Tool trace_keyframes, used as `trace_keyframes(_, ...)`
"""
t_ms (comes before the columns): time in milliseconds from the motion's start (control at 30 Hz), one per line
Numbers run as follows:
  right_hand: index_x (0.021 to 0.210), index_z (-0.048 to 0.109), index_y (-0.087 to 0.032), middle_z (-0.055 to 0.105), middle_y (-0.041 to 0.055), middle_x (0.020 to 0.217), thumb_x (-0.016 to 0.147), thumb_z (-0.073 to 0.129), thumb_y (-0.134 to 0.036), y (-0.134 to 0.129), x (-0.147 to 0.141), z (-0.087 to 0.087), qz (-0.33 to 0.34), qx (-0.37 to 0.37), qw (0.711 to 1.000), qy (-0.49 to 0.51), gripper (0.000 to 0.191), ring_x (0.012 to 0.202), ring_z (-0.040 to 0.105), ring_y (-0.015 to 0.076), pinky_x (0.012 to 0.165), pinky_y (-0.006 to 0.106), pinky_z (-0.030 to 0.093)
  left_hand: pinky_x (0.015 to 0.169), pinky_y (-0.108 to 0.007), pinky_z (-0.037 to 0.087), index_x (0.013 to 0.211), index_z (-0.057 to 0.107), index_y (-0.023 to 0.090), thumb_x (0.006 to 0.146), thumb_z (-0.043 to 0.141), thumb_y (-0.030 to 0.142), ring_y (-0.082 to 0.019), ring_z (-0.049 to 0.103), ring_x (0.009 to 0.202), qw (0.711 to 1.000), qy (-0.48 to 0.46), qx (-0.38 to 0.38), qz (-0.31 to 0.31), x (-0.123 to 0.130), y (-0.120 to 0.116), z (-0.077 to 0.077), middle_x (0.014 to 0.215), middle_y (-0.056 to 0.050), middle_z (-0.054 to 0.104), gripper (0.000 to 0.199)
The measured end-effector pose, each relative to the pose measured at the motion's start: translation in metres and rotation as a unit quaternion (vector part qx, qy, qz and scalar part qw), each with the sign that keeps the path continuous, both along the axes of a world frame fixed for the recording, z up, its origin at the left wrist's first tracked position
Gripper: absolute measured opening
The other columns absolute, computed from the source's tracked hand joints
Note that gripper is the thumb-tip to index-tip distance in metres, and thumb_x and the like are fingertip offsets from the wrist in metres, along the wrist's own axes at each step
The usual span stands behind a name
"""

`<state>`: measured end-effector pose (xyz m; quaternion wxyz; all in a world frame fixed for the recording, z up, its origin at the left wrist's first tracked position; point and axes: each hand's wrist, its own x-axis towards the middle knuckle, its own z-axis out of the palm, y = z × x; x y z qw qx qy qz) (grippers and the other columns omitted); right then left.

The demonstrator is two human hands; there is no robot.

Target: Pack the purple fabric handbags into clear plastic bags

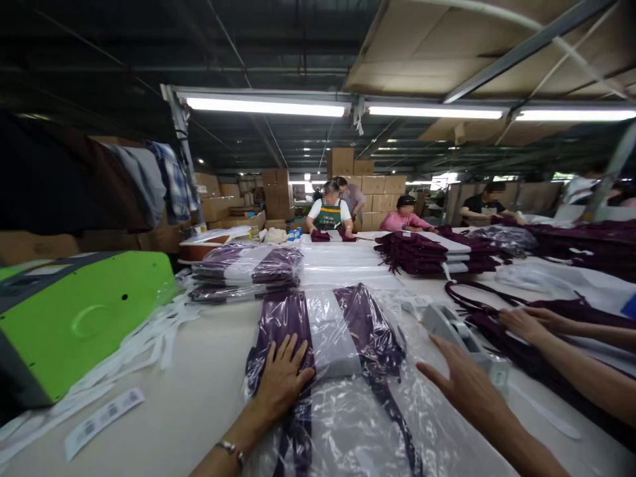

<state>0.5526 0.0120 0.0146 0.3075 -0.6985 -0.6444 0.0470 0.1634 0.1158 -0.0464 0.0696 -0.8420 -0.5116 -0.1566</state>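
Observation:
A folded purple garment (285, 318) with a white paper band (332, 334) lies inside a clear plastic bag (342, 424) in front of me. My left hand (284, 377) rests flat on the bag over the garment, fingers spread. To the right, my right hand (460, 377) hovers by the bag's edge with thumb and fingers apart and nothing in it. Just beyond that hand stands a grey tape dispenser (454, 328). The lower end of the bag runs out of view at the bottom.
Bagged purple garments (248, 265) are stacked ahead left. A green machine (89, 318) stands left, near a barcode label strip (104, 423). At right, a co-worker's hands (527, 324) touch dark garments. Another purple stack (427, 252) lies ahead right; several people work beyond.

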Motion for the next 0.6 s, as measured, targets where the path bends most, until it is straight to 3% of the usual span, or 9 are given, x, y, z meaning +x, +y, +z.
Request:
trace_keyframes(67, 0.135, 0.055, -0.008, 0.059, 0.0227, 0.134, 0.072, 0.054, -0.071, 0.028, 0.025, -0.028, -0.081, -0.001, 0.997, -0.004, 0.088, 0.124, 0.056, 0.0386, 0.108, 0.054, 0.041, 0.119, -0.061, 0.021, 0.15, 0.037, 0.033, 0.095, 0.044, 0.055, -0.031, 0.026, 0.149, 0.999, -0.039, 0.032, 0.006, -0.01, -0.001, 0.001, 0.161, -0.007, 0.032, 0.059)
trace_keyframes(133, 0.138, 0.048, -0.003, 0.067, 0.0231, 0.12, 0.068, 0.054, -0.074, 0.042, 0.045, -0.052, -0.113, -0.07, 0.991, 0.027, 0.1, 0.11, 0.065, 0.0374, 0.099, 0.05, 0.047, 0.122, -0.058, 0.012, 0.148, 0.041, 0.031, 0.094, 0.047, 0.05, -0.03, 0.02, 0.151, 0.985, -0.155, 0.038, 0.058, -0.028, -0.001, 0.005, 0.162, -0.006, 0.03, 0.057)
trace_keyframes(200, 0.132, 0.053, -0.004, 0.072, 0.018, 0.099, 0.068, 0.052, -0.076, 0.044, 0.058, -0.065, -0.119, -0.143, 0.98, 0.064, 0.097, 0.09, 0.07, 0.0343, 0.087, 0.045, 0.052, 0.123, -0.054, 0.013, 0.146, 0.044, 0.022, 0.092, 0.05, 0.045, -0.029, 0.02, 0.151, 0.93, -0.335, -0.022, 0.146, -0.053, 0.0, 0.011, 0.161, -0.01, 0.031, 0.059)
trace_keyframes(300, 0.101, 0.068, -0.013, 0.069, 0.0093, 0.073, 0.069, 0.051, -0.077, 0.037, 0.065, -0.069, -0.091, -0.221, 0.963, 0.126, 0.074, 0.069, 0.068, 0.0284, 0.068, 0.038, 0.05, 0.106, -0.051, 0.045, 0.134, 0.051, 0.01, 0.09, 0.046, 0.056, -0.032, 0.055, 0.129, 0.825, -0.495, -0.154, 0.223, -0.089, 0.001, 0.022, 0.14, -0.023, 0.055, 0.064)
trace_keyframes(367, 0.078, 0.066, -0.017, 0.065, 0.0058, 0.063, 0.069, 0.051, -0.077, 0.032, 0.065, -0.069, -0.059, -0.243, 0.955, 0.161, 0.063, 0.063, 0.063, 0.0245, 0.061, 0.033, 0.045, 0.083, -0.045, 0.058, 0.118, 0.06, 0.011, 0.083, 0.05, 0.068, -0.03, 0.072, 0.095, 0.786, -0.522, -0.249, 0.219, -0.103, 0.0, 0.027, 0.11, -0.02, 0.071, 0.068)
trace_keyframes(433, 0.068, 0.061, -0.018, 0.062, 0.004, 0.061, 0.068, 0.052, -0.078, 0.027, 0.064, -0.07, -0.04, -0.24, 0.951, 0.189, 0.06, 0.062, 0.059, 0.0212, 0.059, 0.03, 0.041, 0.069, -0.039, 0.06, 0.102, 0.066, 0.014, 0.069, 0.066, 0.073, -0.028, 0.073, 0.077, 0.736, -0.546, -0.342, 0.207, -0.106, -0.003, 0.031, 0.09, -0.013, 0.075, 0.068)
trace_keyframes(500, 0.065, 0.058, -0.019, 0.059, 0.0026, 0.062, 0.069, 0.052, -0.078, 0.021, 0.061, -0.072, -0.036, -0.228, 0.948, 0.218, 0.06, 0.063, 0.055, 0.0191, 0.059, 0.029, 0.04, 0.066, -0.037, 0.06, 0.096, 0.068, 0.017, 0.058, 0.077, 0.07, -0.028, 0.073, 0.076, 0.697, -0.563, -0.398, 0.196, -0.102, -0.005, 0.034, 0.082, -0.009, 0.075, 0.066)
trace_keyframes(600, 0.066, 0.055, -0.02, 0.057, 0.0012, 0.062, 0.07, 0.05, -0.08, 0.01, 0.055, -0.077, -0.037, -0.213, 0.94, 0.265, 0.06, 0.062, 0.052, 0.018, 0.06, 0.028, 0.04, 0.076, -0.041, 0.061, 0.091, 0.069, 0.016, 0.056, 0.084, 0.061, -0.031, 0.074, 0.081, 0.65, -0.59, -0.454, 0.152, -0.091, -0.004, 0.037, 0.082, -0.009, 0.076, 0.058)
